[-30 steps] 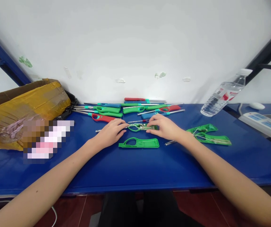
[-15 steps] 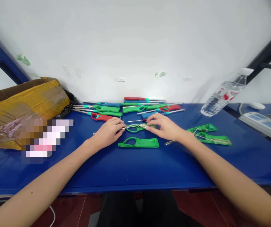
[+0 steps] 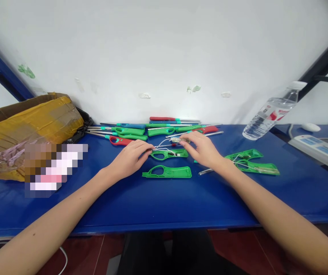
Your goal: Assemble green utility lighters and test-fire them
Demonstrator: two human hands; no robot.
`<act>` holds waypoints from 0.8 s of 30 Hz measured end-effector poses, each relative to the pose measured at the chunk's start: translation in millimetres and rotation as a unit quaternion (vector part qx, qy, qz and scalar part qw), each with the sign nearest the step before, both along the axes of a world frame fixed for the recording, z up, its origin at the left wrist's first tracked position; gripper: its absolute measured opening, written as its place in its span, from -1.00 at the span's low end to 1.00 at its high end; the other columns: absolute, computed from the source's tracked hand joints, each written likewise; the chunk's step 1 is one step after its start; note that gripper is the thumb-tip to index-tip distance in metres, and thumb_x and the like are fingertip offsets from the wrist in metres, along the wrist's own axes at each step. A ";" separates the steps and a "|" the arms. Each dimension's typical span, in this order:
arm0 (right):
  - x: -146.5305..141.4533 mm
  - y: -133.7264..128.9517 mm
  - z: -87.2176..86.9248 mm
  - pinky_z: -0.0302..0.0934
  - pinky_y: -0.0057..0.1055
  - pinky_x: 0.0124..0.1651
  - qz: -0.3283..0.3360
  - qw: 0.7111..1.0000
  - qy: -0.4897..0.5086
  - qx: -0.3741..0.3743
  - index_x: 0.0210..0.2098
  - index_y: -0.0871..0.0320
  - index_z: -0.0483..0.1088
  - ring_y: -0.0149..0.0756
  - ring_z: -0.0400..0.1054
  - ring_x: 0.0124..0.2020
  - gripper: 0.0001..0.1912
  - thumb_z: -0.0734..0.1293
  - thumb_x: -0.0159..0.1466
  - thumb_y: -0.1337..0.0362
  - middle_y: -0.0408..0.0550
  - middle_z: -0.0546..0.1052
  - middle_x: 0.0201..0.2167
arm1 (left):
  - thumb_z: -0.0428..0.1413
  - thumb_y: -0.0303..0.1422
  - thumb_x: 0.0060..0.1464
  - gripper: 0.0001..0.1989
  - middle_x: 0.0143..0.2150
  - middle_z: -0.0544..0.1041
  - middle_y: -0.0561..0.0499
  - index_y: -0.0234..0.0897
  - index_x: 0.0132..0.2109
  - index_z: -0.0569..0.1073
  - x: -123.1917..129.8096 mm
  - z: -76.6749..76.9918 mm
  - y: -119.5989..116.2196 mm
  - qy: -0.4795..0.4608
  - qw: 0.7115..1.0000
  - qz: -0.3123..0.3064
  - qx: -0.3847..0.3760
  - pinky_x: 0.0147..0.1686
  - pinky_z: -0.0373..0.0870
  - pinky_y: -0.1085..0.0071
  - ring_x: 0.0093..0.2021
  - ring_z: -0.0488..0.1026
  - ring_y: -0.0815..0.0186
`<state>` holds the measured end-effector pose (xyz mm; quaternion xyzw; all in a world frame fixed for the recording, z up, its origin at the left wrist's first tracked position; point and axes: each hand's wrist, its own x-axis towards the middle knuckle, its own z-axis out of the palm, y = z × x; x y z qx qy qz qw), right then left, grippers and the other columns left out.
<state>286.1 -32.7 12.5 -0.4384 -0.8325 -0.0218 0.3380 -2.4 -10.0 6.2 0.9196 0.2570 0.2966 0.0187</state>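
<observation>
Between the thumb and fingers of my right hand (image 3: 202,148) is a clear lighter fuel tank (image 3: 177,140), raised above the table. A thin pale tube (image 3: 163,142) runs from it towards my left hand (image 3: 133,157). The left fingers pinch the far ends of the tube and wires; the exact grip is partly hidden. Below them lies a green lighter half-shell (image 3: 182,153) with a small black and white igniter (image 3: 174,154) and wires on it. Nearer me, a second green half-shell (image 3: 178,172) lies with its inside up.
Several assembled lighters (image 3: 131,131) lie along the wall. Right of my hand are opened green shells (image 3: 257,168) with inner parts and a metal rod (image 3: 205,172). A water bottle (image 3: 271,114), a power strip (image 3: 312,149) and a taped box (image 3: 38,130) flank the blue table (image 3: 164,206).
My right hand has lifted the fuel tank up and away from the green half-shell, so the tube now arches above it. My left hand has shifted slightly, still pinching.
</observation>
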 end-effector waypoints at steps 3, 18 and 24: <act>-0.2 1.3 -3.4 0.28 -0.18 -0.04 0.004 1.000 -0.016 -0.011 -0.12 0.14 0.52 -0.12 0.43 -0.15 -0.71 0.22 0.39 0.14 0.04 0.60 -0.20 | -0.03 -0.38 0.34 -0.77 -0.11 0.57 -0.11 -0.31 -0.01 0.48 0.9 -3.2 1.2 0.013 1.000 -0.011 0.003 -0.02 0.40 0.22 -0.09 0.45 0.20; 2.5 4.4 -12.0 0.31 -0.17 0.01 0.030 0.992 -0.088 -0.088 -0.04 0.16 0.51 -0.11 0.39 -0.07 -0.75 0.26 0.37 0.27 0.09 0.51 -0.12 | -0.04 -0.41 0.32 -0.77 -0.11 0.54 -0.14 -0.34 -0.06 0.50 -0.6 -8.6 5.7 0.068 0.998 0.005 -0.002 -0.02 0.43 0.17 -0.06 0.44 0.16; 3.0 5.2 -11.8 0.31 -0.15 0.00 0.027 0.991 -0.094 -0.097 -0.03 0.17 0.51 -0.09 0.40 -0.07 -0.75 0.29 0.36 0.27 0.09 0.53 -0.12 | -0.06 -0.39 0.33 -0.76 -0.04 0.54 -0.14 -0.32 -0.05 0.48 -1.6 -11.3 5.3 0.070 0.997 0.017 -0.012 0.01 0.45 0.18 -0.01 0.46 0.16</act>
